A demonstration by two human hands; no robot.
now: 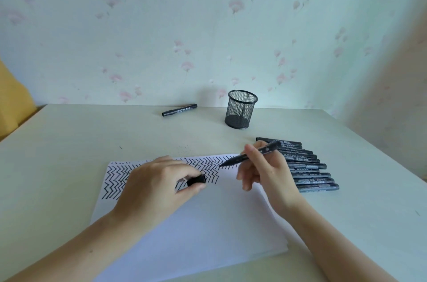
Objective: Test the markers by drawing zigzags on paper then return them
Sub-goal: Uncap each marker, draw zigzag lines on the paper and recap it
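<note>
Head view: right hand (261,173) grips uncapped marker (248,154) over paper (208,224) to draw; left hand (159,182) pinches cap (196,180), steadying the sheet.

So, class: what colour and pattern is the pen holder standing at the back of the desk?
The pen holder is black wire mesh, seen in the head view, the only one.

Paper (208,224) lies before the mesh cup (241,109), marker row (309,166) right, 1 marker (179,110) behind.
</note>
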